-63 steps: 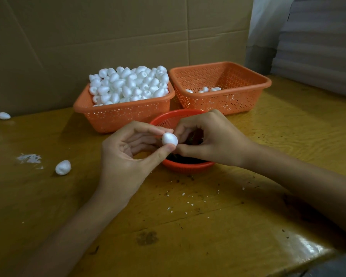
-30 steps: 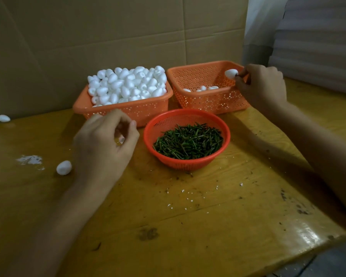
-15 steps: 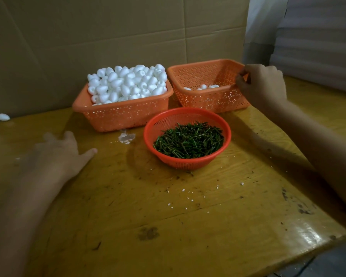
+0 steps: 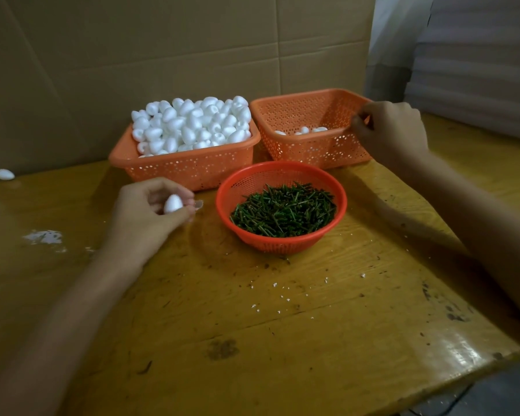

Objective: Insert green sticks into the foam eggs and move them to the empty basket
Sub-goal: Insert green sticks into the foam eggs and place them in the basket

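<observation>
Foam egg [image 4: 173,203] pinched between thumb and curled fingertips of left grip [image 4: 150,211], over the surface [image 4: 282,340], just left of round red basket [image 4: 252,181] holding green sticks [image 4: 282,210]; no stick visible in the egg. At right rim of far right basket [image 4: 300,112], right grip [image 4: 394,133] with fingers curled against the plastic; impossible to tell whether closed on the rim, on something small, or on nothing. Few eggs [image 4: 305,130] on that basket's floor; far left basket [image 4: 192,171] piled high with plain eggs [image 4: 189,124]. Stray egg [image 4: 4,174] and white crumbs [image 4: 44,237] toward left of surface. Probable hazards from here: denting or crumbling of soft foam under too hard a pinch, hence more crumbs; slanted or off-centre entry of a stick, with splitting or a tip through the side; escape of the smooth egg from so slight a fingertip hold, then rolling away like the stray; several tangled sticks lifted together instead of one; tilting of the light, nearly empty basket under a pull at its rim.
</observation>
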